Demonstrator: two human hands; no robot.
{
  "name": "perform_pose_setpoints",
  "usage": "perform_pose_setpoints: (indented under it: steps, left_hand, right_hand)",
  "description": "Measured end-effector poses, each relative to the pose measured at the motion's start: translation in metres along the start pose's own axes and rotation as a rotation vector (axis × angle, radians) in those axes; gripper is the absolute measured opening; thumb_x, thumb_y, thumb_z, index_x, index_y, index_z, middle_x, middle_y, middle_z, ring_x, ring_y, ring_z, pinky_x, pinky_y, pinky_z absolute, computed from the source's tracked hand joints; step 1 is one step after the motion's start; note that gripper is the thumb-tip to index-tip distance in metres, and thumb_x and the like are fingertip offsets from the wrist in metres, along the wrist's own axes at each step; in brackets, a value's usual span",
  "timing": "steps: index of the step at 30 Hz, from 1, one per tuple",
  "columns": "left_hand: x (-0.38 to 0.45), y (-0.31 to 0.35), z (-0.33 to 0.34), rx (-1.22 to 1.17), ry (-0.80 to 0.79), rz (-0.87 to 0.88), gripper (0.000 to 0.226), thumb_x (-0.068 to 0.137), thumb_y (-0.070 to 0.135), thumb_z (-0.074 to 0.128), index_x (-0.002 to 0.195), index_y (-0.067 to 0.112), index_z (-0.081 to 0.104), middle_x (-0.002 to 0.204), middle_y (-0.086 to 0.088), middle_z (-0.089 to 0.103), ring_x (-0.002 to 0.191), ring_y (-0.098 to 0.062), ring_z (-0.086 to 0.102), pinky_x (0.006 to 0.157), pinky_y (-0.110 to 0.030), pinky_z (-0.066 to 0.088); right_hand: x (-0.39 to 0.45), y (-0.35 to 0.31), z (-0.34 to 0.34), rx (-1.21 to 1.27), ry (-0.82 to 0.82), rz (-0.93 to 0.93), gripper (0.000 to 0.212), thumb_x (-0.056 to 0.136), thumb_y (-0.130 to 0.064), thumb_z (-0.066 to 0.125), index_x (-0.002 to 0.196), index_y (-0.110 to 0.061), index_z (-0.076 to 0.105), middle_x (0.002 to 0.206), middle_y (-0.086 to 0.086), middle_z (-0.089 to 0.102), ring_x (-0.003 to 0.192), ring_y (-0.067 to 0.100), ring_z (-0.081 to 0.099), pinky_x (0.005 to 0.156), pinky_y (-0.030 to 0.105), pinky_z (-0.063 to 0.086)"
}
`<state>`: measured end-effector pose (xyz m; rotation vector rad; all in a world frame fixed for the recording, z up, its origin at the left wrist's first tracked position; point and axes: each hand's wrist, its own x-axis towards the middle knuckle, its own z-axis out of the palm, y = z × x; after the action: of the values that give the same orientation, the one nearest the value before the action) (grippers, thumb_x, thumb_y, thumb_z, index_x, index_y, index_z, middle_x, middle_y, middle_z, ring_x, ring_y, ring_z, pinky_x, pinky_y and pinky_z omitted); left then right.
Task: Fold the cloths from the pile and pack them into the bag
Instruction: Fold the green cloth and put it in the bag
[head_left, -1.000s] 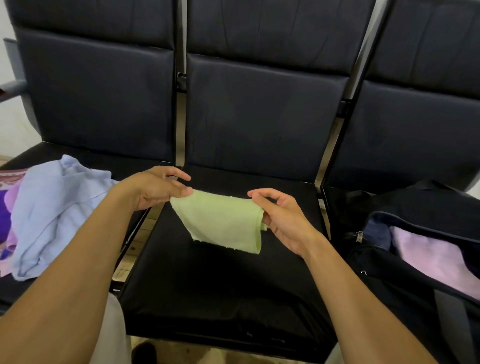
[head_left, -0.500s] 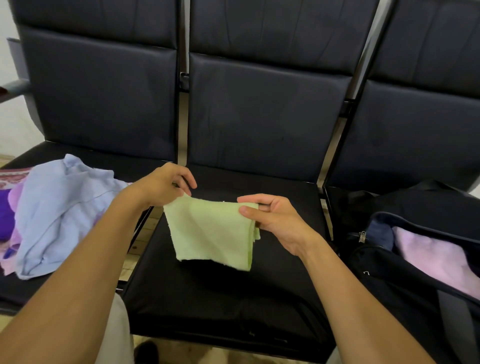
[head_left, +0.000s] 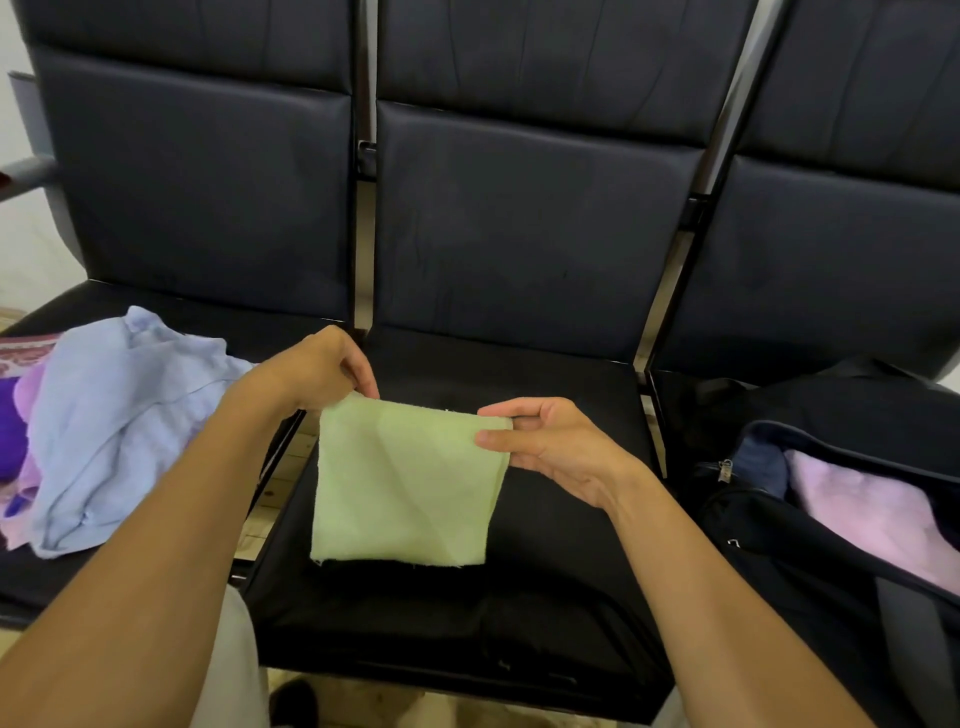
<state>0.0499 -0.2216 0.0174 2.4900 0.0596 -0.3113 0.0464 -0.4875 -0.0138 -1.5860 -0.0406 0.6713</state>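
A person holds a pale green cloth by its top corners above the middle seat of a row of dark chairs, the left hand pinching one corner and the right hand pinching the other between thumb and fingers, so it hangs flat. A pile of blue and purple cloths lies on the left seat, while the open black bag, a pink cloth inside, sits on the right seat.
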Motion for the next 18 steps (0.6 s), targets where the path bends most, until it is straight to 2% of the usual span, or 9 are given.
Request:
perform_pose_setpoints:
  steps: [2,4,8,11,13,14,16,18]
  left_hand:
    - [-0.001,0.002,0.001,-0.005,-0.024,-0.027,0.022,0.089,-0.009,0.056,0.083,0.001,0.074,0.063,-0.003,0.062,0.041,-0.002,0.055,0.037,-0.008,0.035]
    - [-0.001,0.003,0.003,-0.008,-0.051,-0.059,0.026,0.089,-0.015,0.050,0.086,-0.002,0.072,0.061,-0.003,0.059,0.033,-0.001,0.050,0.034,-0.008,0.032]
    - [0.000,0.001,0.003,-0.008,-0.091,-0.082,0.025,0.088,-0.011,0.054,0.082,0.005,0.072,0.071,-0.003,0.064,0.053,-0.007,0.055,0.045,-0.013,0.040]
    - [0.002,-0.004,0.002,-0.086,-0.102,-0.049,0.021,0.088,-0.003,0.059,0.081,0.010,0.075,0.081,-0.005,0.071,0.078,-0.014,0.066,0.071,-0.027,0.053]
    - [0.003,-0.006,0.003,-0.127,-0.146,-0.002,0.011,0.090,0.013,0.065,0.088,0.015,0.076,0.088,0.000,0.074,0.090,-0.013,0.068,0.089,-0.035,0.053]
    - [0.002,-0.005,0.003,-0.152,-0.174,0.016,0.010,0.089,0.022,0.068,0.092,0.017,0.076,0.091,0.003,0.075,0.093,-0.011,0.068,0.093,-0.035,0.052]
    - [0.000,-0.003,0.003,-0.159,-0.202,0.018,0.022,0.078,0.035,0.076,0.094,0.020,0.076,0.093,0.007,0.075,0.095,-0.009,0.067,0.092,-0.032,0.050]
    - [-0.001,-0.002,0.005,-0.101,-0.200,0.017,0.030,0.068,0.034,0.084,0.093,0.022,0.075,0.092,0.007,0.073,0.092,-0.011,0.066,0.087,-0.031,0.052]
  right_hand:
    - [0.001,0.001,-0.001,-0.038,-0.010,0.011,0.043,0.077,0.000,0.081,0.116,-0.009,0.068,0.106,0.007,0.076,0.100,0.016,0.073,0.088,0.029,0.057]
    - [0.003,0.003,-0.001,-0.075,0.014,0.007,0.042,0.074,0.001,0.083,0.112,-0.012,0.072,0.107,0.006,0.075,0.101,0.015,0.072,0.088,0.028,0.058]
    - [0.007,0.006,-0.002,-0.127,0.090,-0.032,0.030,0.071,-0.004,0.086,0.099,-0.015,0.078,0.102,0.000,0.075,0.103,0.013,0.070,0.094,0.030,0.056]
    - [0.008,0.007,-0.004,-0.155,0.123,-0.096,0.031,0.072,-0.005,0.086,0.100,-0.012,0.077,0.101,0.002,0.077,0.099,0.013,0.072,0.089,0.025,0.056]
    - [0.010,0.008,-0.004,-0.144,0.160,-0.140,0.033,0.072,-0.002,0.085,0.102,-0.012,0.075,0.102,0.004,0.076,0.097,0.013,0.072,0.084,0.024,0.058]
    - [0.010,0.007,-0.004,-0.138,0.177,-0.156,0.035,0.072,0.000,0.085,0.103,-0.012,0.074,0.103,0.004,0.075,0.097,0.013,0.072,0.082,0.025,0.058]
    - [0.011,0.008,-0.005,-0.177,0.216,-0.195,0.035,0.073,0.000,0.084,0.103,-0.014,0.072,0.103,0.003,0.074,0.095,0.013,0.072,0.080,0.027,0.060]
    - [0.013,0.010,-0.007,-0.286,0.261,-0.251,0.032,0.074,-0.003,0.084,0.102,-0.016,0.072,0.101,-0.001,0.073,0.094,0.013,0.072,0.079,0.028,0.060]
